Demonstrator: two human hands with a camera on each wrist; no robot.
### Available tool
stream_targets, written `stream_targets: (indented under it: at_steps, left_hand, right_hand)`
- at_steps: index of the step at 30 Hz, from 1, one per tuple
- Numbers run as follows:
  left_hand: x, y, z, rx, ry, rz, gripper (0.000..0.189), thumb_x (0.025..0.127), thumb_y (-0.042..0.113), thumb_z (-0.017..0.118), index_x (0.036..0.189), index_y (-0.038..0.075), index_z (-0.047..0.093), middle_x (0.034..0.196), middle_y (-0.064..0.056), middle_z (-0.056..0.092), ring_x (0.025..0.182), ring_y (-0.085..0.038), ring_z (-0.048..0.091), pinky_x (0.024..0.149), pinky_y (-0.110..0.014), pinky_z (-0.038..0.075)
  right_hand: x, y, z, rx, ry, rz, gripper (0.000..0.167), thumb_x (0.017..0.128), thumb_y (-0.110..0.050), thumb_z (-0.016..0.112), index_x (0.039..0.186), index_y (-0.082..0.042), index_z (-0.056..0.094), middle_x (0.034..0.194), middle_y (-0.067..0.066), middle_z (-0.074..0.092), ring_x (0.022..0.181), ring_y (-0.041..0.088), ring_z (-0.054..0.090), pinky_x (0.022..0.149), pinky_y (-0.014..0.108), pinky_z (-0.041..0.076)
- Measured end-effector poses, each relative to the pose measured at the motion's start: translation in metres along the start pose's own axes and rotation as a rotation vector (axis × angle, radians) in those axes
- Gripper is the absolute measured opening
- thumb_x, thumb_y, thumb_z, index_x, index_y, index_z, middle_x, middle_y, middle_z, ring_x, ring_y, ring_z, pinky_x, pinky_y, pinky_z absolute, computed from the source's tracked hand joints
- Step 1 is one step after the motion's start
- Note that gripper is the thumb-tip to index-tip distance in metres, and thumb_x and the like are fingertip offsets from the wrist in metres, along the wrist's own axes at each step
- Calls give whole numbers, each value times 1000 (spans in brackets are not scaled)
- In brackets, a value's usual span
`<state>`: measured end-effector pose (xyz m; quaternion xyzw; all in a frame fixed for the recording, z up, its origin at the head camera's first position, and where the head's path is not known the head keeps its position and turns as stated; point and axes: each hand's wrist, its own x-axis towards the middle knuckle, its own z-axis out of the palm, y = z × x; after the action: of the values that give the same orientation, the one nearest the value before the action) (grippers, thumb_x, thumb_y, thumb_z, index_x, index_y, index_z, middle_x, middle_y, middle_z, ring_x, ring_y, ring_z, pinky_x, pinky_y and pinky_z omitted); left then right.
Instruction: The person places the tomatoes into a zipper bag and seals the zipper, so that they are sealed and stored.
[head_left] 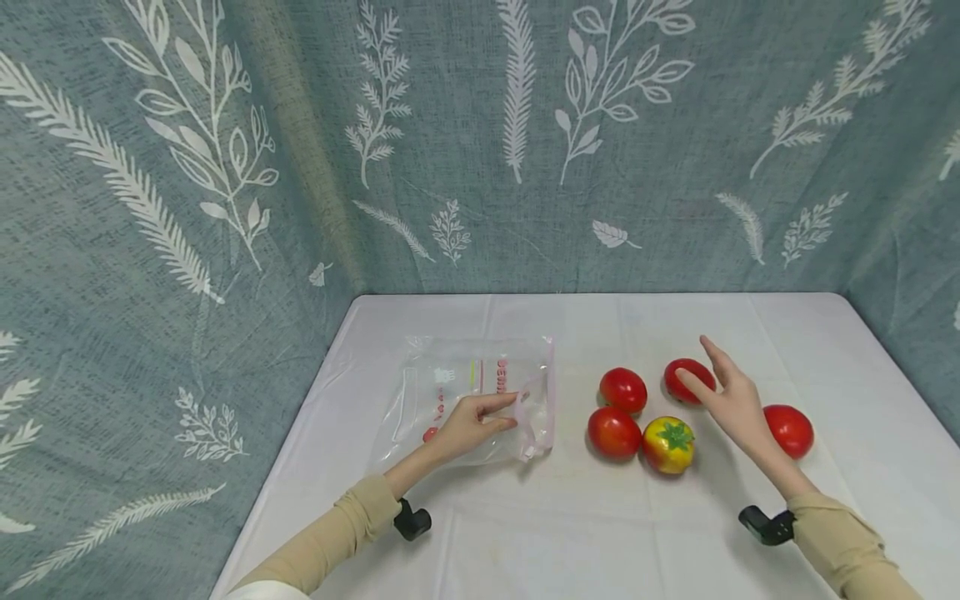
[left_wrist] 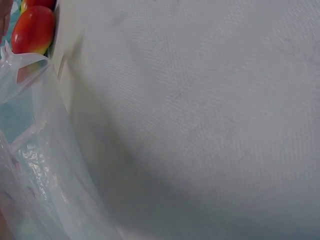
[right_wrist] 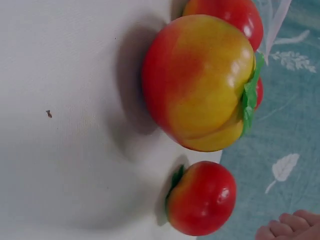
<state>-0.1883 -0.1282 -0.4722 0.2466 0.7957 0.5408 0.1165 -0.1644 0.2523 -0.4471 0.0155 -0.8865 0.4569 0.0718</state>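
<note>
A clear plastic zip bag (head_left: 465,375) with red print lies flat on the white table. My left hand (head_left: 468,429) pinches its rim on the opening side, and the lifted plastic (left_wrist: 55,165) fills the left of the left wrist view. My right hand (head_left: 731,400) hovers with fingers spread beside the back red tomato (head_left: 684,377). Its thumb overlaps that tomato in the head view, while in the right wrist view the curved fingers (right_wrist: 290,227) appear apart from the tomatoes. A yellow-red tomato (head_left: 667,445) with a green calyx sits between my hands.
Two red tomatoes, one behind (head_left: 622,391) and one in front (head_left: 614,432), stand near the bag's opening. Another red tomato (head_left: 789,431) lies right of my right wrist. A green patterned curtain (head_left: 465,167) hangs behind the white table (head_left: 555,533).
</note>
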Motion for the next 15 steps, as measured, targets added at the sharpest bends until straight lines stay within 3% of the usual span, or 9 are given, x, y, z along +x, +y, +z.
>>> stream_targets:
  at_steps: [8, 15]
  left_hand:
    - [-5, 19, 0, 20, -2, 0, 39, 87, 1, 64, 123, -11, 56, 128, -25, 57, 106, -30, 63, 78, -9, 49]
    - [0, -1, 1, 33, 9, -5, 41, 86, 6, 67, 124, -5, 58, 129, -19, 59, 114, -21, 58, 79, -9, 48]
  right_hand:
    - [4, 5, 3, 3, -2, 84, 78, 95, -38, 55, 152, -4, 14, 155, 26, 17, 138, 51, 21, 105, 66, 30]
    - [7, 12, 7, -39, -3, 163, 84, 94, -45, 53, 151, 0, 11, 155, 28, 15, 140, 49, 18, 106, 67, 28]
